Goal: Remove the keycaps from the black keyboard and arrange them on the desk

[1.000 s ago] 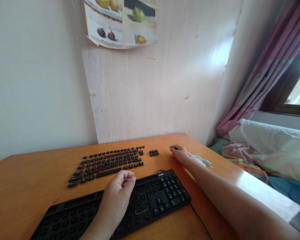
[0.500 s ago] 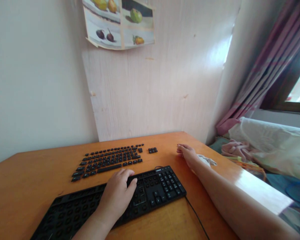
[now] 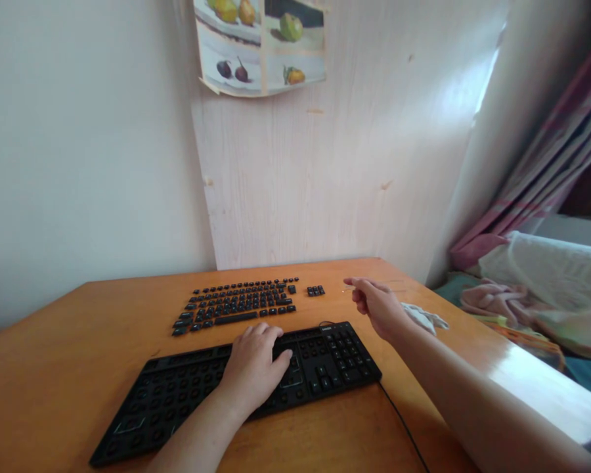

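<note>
A black keyboard (image 3: 177,387) lies on the desk, most of its main section stripped down to bare sockets; the number pad at its right end still carries keys. My left hand (image 3: 256,358) rests across the keyboard's middle, thumb apart from the fingers, fingertips near the back edge. Beyond it, the loose black keycaps (image 3: 241,300) lie in keyboard-like rows. My right hand (image 3: 374,305) is raised over the desk to the right, its fingers closed around a thin wire tool (image 3: 394,282), whose fine wires stick out on both sides.
A small group of keycaps (image 3: 316,290) sits right of the rows. A crumpled whitish cloth (image 3: 423,318) lies behind my right wrist. The keyboard cable (image 3: 404,427) runs toward the front edge. Fabric heaps (image 3: 492,299) are beyond the desk's right side, and a wall stands behind.
My right hand has risen slightly from beside the cloth, and thin wires now show in its fingers. My left hand stays on the keyboard. The view has turned a little left.
</note>
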`<state>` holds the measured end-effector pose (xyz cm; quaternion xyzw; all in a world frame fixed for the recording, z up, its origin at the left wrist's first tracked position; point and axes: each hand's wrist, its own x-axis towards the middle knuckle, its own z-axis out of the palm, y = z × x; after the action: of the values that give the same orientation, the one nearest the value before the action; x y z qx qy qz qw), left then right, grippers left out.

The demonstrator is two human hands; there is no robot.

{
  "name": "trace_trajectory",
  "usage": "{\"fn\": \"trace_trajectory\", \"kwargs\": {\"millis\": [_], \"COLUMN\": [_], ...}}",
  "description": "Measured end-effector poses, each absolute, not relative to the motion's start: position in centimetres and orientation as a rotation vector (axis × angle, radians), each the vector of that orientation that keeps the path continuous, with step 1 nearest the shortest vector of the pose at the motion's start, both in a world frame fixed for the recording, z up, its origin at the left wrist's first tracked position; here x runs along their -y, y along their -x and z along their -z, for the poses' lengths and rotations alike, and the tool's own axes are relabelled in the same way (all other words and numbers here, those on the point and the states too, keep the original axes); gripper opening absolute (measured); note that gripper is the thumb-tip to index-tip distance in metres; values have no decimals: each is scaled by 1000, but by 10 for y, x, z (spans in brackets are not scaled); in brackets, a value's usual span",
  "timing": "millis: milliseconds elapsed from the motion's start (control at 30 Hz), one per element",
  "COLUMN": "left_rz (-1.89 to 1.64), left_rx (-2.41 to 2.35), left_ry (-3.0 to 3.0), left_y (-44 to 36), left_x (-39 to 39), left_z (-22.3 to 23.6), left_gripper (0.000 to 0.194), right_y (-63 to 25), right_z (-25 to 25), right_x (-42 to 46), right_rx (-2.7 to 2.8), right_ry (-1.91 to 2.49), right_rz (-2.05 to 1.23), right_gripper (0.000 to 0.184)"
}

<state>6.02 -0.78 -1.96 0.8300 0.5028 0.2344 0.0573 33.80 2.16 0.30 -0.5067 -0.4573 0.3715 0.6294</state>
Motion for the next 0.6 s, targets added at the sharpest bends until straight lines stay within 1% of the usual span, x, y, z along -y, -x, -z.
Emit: {"fn": "trace_trajectory", "kwargs": {"millis": [233,400,600], "left_rz": [-719,-729,-708], "left_rx": [-1540,-1485,-1469], "left_ry": [-2474,-2464,-2508], "left_y": [-61,-64,-66], "left_x": [14,15,15], "left_z": [19,21,18], "left_gripper": [23,20,18], "right_y": [-334,-326,-310], "right_z": [11,0,-9], "right_x": [-6,15,34], "right_rx": [1086,1313,1438], "right_ry": [1041,1020,1008], "right_rz": [-960,-1035,-1238], "right_gripper": [23,25,26]}}
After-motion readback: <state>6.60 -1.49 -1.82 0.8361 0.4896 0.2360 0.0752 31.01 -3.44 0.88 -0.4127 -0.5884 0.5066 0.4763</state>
